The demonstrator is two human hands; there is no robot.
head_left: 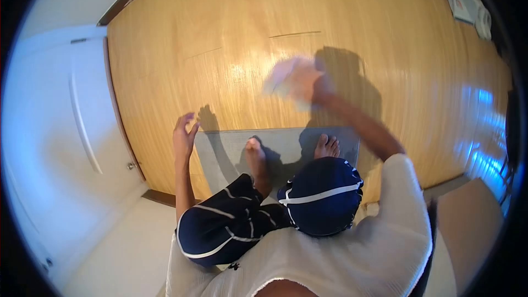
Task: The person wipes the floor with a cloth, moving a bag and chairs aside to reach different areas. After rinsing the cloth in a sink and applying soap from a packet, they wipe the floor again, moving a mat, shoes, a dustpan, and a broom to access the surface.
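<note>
Your right hand (313, 85) grips a blurred pale cloth (286, 77) against the wooden floor (385, 38), beyond the grey mat's (220, 154) far edge. Your left hand (184, 132) hovers over the mat's left edge, fingers loosely spread and holding nothing.

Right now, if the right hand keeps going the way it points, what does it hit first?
Likely just bare wooden floor. The right hand, holding a blurred pale cloth, points away across it; nothing else shows in that line, though depth is unclear.
</note>
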